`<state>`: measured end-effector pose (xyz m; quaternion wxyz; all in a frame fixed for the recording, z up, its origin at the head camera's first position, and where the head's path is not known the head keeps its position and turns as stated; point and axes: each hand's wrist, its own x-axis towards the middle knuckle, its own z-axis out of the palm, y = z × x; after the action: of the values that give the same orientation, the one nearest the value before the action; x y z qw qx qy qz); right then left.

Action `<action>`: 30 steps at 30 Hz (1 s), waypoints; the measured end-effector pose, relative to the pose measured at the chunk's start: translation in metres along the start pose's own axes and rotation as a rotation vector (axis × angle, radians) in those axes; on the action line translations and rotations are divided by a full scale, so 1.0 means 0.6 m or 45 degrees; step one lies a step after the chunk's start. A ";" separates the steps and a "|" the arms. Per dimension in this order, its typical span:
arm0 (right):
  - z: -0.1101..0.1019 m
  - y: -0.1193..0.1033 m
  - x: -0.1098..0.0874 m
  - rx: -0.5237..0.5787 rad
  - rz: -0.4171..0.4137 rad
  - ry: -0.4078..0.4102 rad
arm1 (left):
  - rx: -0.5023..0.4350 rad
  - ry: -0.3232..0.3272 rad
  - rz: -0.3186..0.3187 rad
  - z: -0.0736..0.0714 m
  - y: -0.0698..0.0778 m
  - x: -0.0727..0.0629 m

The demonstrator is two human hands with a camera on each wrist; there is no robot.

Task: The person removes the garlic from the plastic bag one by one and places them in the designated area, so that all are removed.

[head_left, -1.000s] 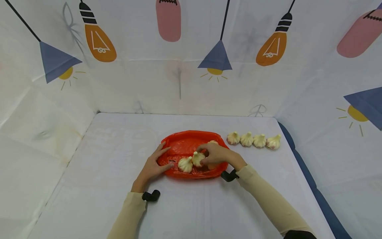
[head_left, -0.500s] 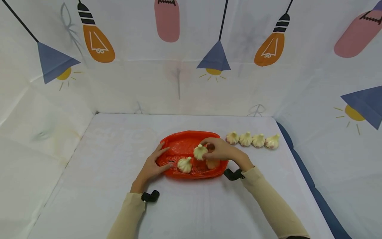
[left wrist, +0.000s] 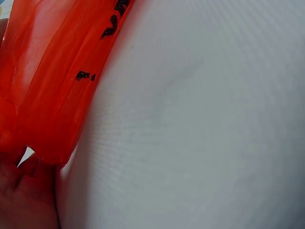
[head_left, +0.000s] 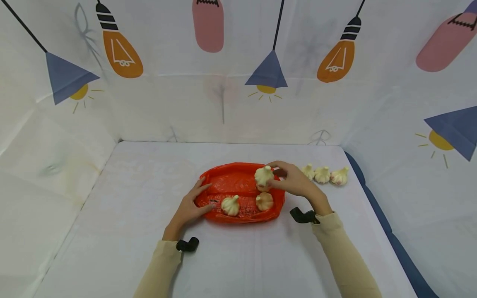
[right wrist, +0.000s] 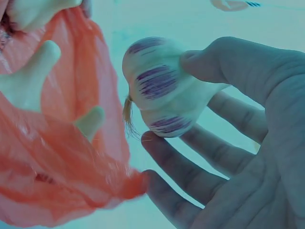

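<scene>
Here, left hand (head_left: 189, 204) spread against red bag (head_left: 225, 178), right hand (head_left: 297, 178) round garlic bulb (head_left: 263, 176).

The table (head_left: 238, 260) leaves passage in front; the red bag (head_left: 228, 179) blocks its middle.

A white worktop (head_left: 238, 256) carries the scene, with a pale cloth (head_left: 171, 103) rising beyond its far edge. Printed orange light bulbs (head_left: 123, 54) hang above both far corners; blue lampshades (head_left: 266, 72) and pink rounded shapes (head_left: 208, 29) share the cloth. A grey sprig (head_left: 319, 136) sits near the far right corner. A dark blue strip (head_left: 408, 267) borders the right edge.
</scene>
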<state>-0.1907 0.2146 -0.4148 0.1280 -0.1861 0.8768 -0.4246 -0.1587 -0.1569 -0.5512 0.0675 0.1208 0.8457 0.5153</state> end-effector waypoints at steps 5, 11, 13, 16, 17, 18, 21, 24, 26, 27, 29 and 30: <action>-0.010 0.017 -0.015 0.053 0.025 0.123 | -0.005 0.011 0.004 0.000 -0.001 0.000; -0.022 0.038 -0.037 0.133 0.080 0.249 | 0.001 0.012 -0.006 0.002 -0.002 0.000; -0.027 0.044 -0.046 0.135 0.085 0.291 | 0.003 0.013 -0.004 0.002 -0.002 0.001; -0.034 0.053 -0.059 0.113 0.102 0.344 | 0.006 0.015 0.001 0.002 -0.001 0.000; -0.036 0.056 -0.064 0.114 0.106 0.356 | 0.006 0.015 0.004 0.002 -0.001 0.000; -0.038 0.059 -0.068 0.113 0.113 0.370 | 0.006 0.015 0.003 0.002 -0.001 0.000; -0.042 0.070 -0.077 0.097 0.131 0.403 | 0.000 0.017 0.001 0.002 0.000 -0.001; -0.043 0.080 -0.084 0.069 0.146 0.435 | -0.002 0.018 -0.005 0.003 0.000 -0.001; -0.043 0.087 -0.088 0.047 0.158 0.448 | -0.003 0.019 -0.007 0.003 0.000 -0.001; -0.042 0.090 -0.089 0.041 0.163 0.446 | -0.004 0.020 -0.010 0.003 0.000 -0.001; -0.040 0.099 -0.092 0.047 0.178 0.444 | -0.003 0.020 -0.015 0.003 0.000 -0.001; -0.039 0.105 -0.093 0.049 0.185 0.441 | -0.003 0.019 -0.015 0.003 -0.001 -0.001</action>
<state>-0.1634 0.2907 -0.4468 0.0092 -0.0440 0.8885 -0.4567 -0.1578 -0.1557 -0.5524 0.0644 0.1118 0.8464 0.5167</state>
